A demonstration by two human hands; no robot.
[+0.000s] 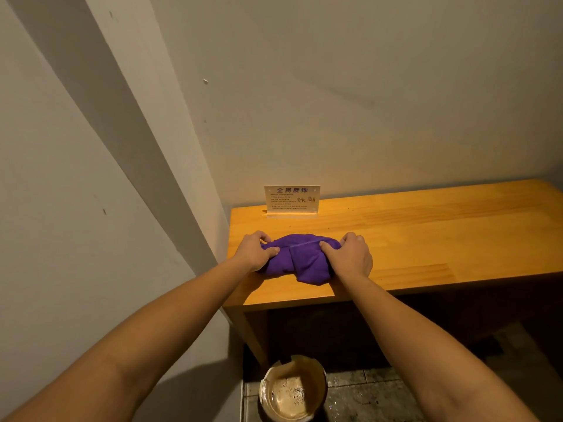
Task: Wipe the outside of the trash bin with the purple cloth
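Observation:
The purple cloth lies bunched on the near left part of the wooden table. My left hand grips its left end and my right hand grips its right end, thumbs pressed into the fabric. Below, on the floor beside the table leg, stands the small round trash bin, seen from above; its inside looks pale and speckled. Both forearms reach up from the bottom of the view, and neither hand is near the bin.
A small white sign with printed text stands at the table's back edge against the wall. A wall runs close along the left. Dark tiled floor lies under and in front of the table.

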